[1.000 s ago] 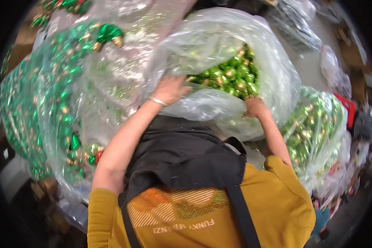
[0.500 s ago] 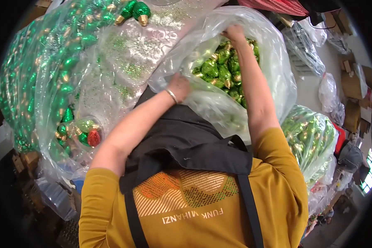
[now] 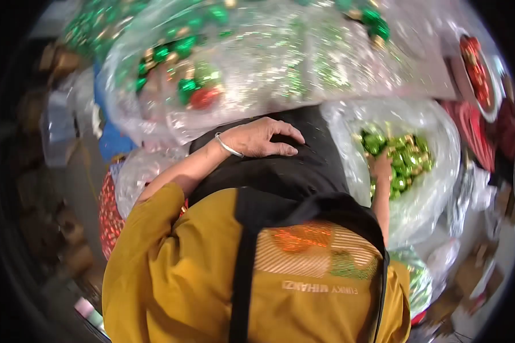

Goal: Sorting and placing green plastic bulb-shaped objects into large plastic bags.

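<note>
My left hand [image 3: 263,137] lies on the black apron [image 3: 320,166] over my lap, fingers stretched and a little apart, holding nothing. Inside a clear plastic bag [image 3: 438,117] on the right, my right hand [image 3: 380,166] reaches among shiny light-green bulb-shaped ornaments [image 3: 409,160] with gold caps. Blur and the ornaments hide its fingertips, so whether it grips one is unclear. On the table beyond my lap, a red ornament [image 3: 205,98] lies beside several green ones [image 3: 186,90]. Another dark-green ornament [image 3: 376,26] rests farther off.
Glitter-strewn clear plastic [image 3: 269,57] covers the table ahead. A bag of green ornaments [image 3: 103,23] stands far left. At far right is a white container of red ornaments [image 3: 476,71]. A clear plastic bin [image 3: 60,134] and cardboard boxes [image 3: 77,260] are at left.
The view has turned, bringing the bag to the right. My left hand has left the bag's edge for my lap. My right hand has moved from the far rim down into the ornaments.
</note>
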Demonstrator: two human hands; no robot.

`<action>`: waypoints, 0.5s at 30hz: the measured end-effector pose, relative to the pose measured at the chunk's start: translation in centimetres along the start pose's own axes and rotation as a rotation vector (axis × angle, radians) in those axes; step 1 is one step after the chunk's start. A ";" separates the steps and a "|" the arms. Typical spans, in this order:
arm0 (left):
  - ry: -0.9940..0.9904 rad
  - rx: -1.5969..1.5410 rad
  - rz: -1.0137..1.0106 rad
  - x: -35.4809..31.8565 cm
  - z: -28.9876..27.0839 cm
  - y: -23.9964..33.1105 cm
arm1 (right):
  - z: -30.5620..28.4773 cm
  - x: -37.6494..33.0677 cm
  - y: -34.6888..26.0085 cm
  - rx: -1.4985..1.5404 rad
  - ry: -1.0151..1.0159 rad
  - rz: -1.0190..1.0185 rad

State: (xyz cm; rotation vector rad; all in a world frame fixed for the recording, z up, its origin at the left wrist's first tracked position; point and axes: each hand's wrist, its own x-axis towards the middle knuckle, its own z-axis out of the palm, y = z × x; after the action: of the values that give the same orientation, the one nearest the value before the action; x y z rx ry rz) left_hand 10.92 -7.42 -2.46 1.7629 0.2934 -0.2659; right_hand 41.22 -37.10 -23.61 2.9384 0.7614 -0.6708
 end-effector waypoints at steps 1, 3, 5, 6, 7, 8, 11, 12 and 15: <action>0.072 0.037 -0.005 -2.1 -0.2 -0.8 | 0.7 -0.3 -0.5 0.079 0.025 0.049; 0.191 0.105 0.010 -5.5 0.0 -2.1 | 2.4 0.8 1.8 0.121 0.093 -0.038; 0.357 0.002 -0.018 -9.7 0.5 -3.0 | 3.8 3.5 6.5 0.332 0.019 -0.123; 0.428 -0.045 -0.081 -12.5 0.9 -3.8 | 2.0 3.3 5.5 0.580 -0.084 -0.053; 0.489 -0.101 -0.134 -15.3 1.4 -4.7 | -0.8 2.4 4.4 0.816 -0.187 0.030; 0.562 -0.251 -0.209 -17.8 2.0 -5.4 | -3.4 1.1 3.3 0.798 -0.175 0.014; 0.954 -0.929 -0.342 -26.0 5.5 -10.5 | -10.6 -4.4 -2.5 1.567 -0.307 -0.003; 1.097 -1.040 -0.387 -28.2 6.3 -12.2 | -12.6 -6.4 -5.8 1.576 -0.345 -0.002; 1.501 -1.131 -0.476 -33.6 8.7 -20.5 | -15.0 -11.2 -14.4 1.519 -0.367 -0.044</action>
State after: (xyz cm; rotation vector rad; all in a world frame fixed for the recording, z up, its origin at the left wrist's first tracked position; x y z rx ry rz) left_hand -27.76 -13.52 -11.88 0.4234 1.5633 0.8293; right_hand 31.58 -27.49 -4.29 3.5453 0.2338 -2.6390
